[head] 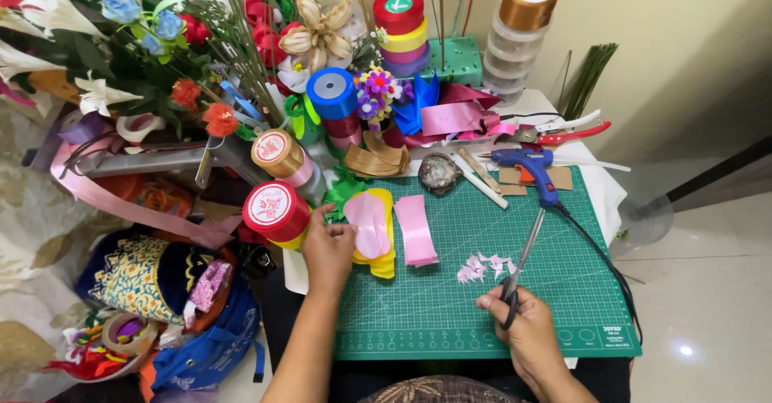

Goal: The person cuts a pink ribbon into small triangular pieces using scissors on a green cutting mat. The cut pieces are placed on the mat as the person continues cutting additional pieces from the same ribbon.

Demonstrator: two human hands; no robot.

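Right hand (527,326) grips scissors (521,266); left hand (328,246) touches pink petals (368,224).

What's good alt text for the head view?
Right hand holds scissors over a green cutting mat; left hand touches pink ribbon pieces. Ribbon spools, a blue glue gun and artificial flowers surround them.

Your right hand (527,326) is gripping a pair of scissors (521,268), blades pointing up over the green cutting mat (450,306). Your left hand (328,246) is resting on a pink petal piece (368,224) lying over yellow ones (384,262), beside a pink ribbon strip (416,230). Pink scraps (482,266) are lying near the blades.
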